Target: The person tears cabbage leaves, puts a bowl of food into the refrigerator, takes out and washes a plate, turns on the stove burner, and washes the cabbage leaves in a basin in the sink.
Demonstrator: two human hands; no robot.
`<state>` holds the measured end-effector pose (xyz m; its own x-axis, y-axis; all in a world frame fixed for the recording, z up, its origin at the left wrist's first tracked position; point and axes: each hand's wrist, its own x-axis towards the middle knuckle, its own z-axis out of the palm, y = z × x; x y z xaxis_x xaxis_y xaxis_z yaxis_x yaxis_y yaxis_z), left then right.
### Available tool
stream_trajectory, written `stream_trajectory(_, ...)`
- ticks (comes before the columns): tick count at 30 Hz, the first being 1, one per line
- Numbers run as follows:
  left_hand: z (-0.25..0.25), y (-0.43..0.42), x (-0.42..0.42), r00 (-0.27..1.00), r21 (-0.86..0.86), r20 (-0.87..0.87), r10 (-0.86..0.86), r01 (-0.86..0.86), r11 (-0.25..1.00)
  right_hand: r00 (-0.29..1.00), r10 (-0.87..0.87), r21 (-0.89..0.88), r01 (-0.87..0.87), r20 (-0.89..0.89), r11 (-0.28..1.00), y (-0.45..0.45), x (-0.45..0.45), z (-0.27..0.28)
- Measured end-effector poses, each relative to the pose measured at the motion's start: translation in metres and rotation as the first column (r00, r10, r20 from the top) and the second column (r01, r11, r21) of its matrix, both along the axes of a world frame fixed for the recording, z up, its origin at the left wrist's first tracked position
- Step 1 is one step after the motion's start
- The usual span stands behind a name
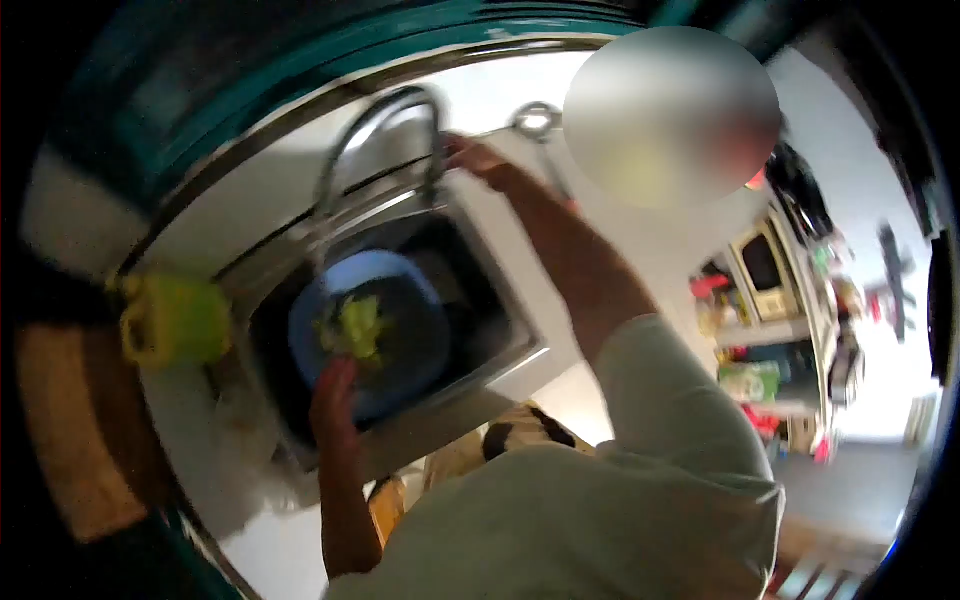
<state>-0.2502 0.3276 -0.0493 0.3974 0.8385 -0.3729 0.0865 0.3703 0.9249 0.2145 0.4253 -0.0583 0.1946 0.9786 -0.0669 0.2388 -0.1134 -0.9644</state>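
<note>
One pale shirt (570, 520) fills the near foreground. The left hand (337, 405) reaches over the near side of a blue basin (412, 278), fingers extended toward the greens (362, 328); whether they touch or grip cannot be told through the blur. The greens lie in the basin, just beyond the left fingertips and well apart from the right hand (472, 160). The basin sits inside a dark sink (478, 270). A yellow-green jug (195, 325) stands left of the sink. Over the sink arches a metal tap (350, 135); the right hand is at its base, fingers stretched out, contact and grip undetermined. Near that hand, a round metal utensil (538, 120) lies on the counter (635, 245). Farther off, shelves (800, 330) carry packets (750, 382), their print too blurred to read.
</note>
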Motion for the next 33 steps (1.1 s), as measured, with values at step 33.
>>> stream_trajectory(33,0.039,-0.27,0.621,0.485,0.501,-0.651,-0.584,0.852,0.149,0.629,-0.615,-0.578,0.751,0.476,0.32,-0.866,0.06,-0.027)
